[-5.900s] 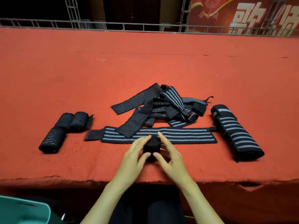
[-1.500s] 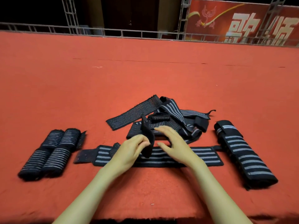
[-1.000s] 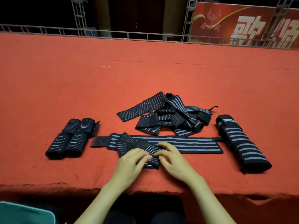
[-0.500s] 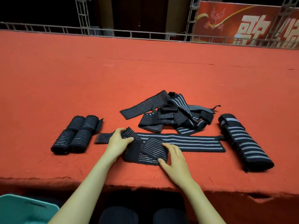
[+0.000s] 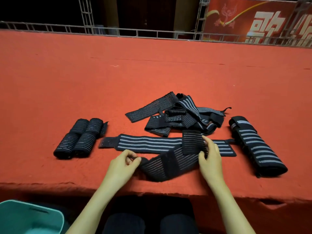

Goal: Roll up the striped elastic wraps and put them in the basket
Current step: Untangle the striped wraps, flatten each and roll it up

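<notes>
Unrolled striped wrap (image 5: 167, 164), rolled wraps (image 5: 79, 139) at left, teal basket (image 5: 30, 217) below

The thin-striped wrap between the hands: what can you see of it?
The black thin-striped elastic wrap is unrolled: a band with fine pale lines, curving along the red carpeted surface near its front edge. The left hand pinches its left end; the right hand holds its folded-back right end, over a flat broad-striped wrap.
</notes>
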{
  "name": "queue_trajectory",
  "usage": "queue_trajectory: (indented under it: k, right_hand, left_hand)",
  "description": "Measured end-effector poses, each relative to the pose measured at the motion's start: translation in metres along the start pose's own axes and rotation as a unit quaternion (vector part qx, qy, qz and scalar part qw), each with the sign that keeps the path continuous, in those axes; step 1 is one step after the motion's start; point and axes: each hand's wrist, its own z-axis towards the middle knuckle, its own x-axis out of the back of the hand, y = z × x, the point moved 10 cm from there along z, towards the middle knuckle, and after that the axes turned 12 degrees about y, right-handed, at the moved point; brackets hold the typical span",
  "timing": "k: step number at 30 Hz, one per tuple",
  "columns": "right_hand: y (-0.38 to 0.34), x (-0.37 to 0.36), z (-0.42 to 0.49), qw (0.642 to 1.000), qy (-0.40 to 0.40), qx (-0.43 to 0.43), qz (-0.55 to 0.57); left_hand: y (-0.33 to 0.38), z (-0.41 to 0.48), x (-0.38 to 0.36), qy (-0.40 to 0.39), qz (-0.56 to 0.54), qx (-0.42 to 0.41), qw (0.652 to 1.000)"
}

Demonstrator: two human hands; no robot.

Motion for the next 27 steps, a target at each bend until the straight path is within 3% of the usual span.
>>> queue_trajectory:
  k: [4, 7, 14, 18, 21, 27]
  right_hand:
    - [0.018, -0.025, -0.013, 0.990, -0.092, 0.014, -0.102]
    - [0.019, -0.030, -0.019, 0.982, -0.098, 0.034, -0.157]
    - [0.014, -0.033, -0.014, 0.974, -0.103, 0.004, -0.203]
    - [0.006, -0.037, -0.005, 0.974, -0.108, -0.005, -0.198]
    - [0.002, -0.040, 0.000, 0.983, -0.117, -0.020, -0.139]
    - [-0.013, -0.013, 0.019, 0.997, -0.054, -0.031, 0.044]
  left_hand:
    - [-0.012, 0.008, 0.026, 0.083, 0.108, -0.014, 0.991]
    - [-0.033, 0.015, 0.016, 0.013, 0.177, 0.045, 0.983]
    - [-0.034, 0.019, -0.001, -0.044, 0.290, -0.003, 0.956]
    - [-0.023, 0.019, -0.001, -0.043, 0.258, -0.013, 0.965]
    - [-0.012, 0.018, 0.006, -0.017, 0.167, -0.024, 0.986]
    - [0.007, 0.020, 0.049, 0.139, -0.032, -0.012, 0.990]
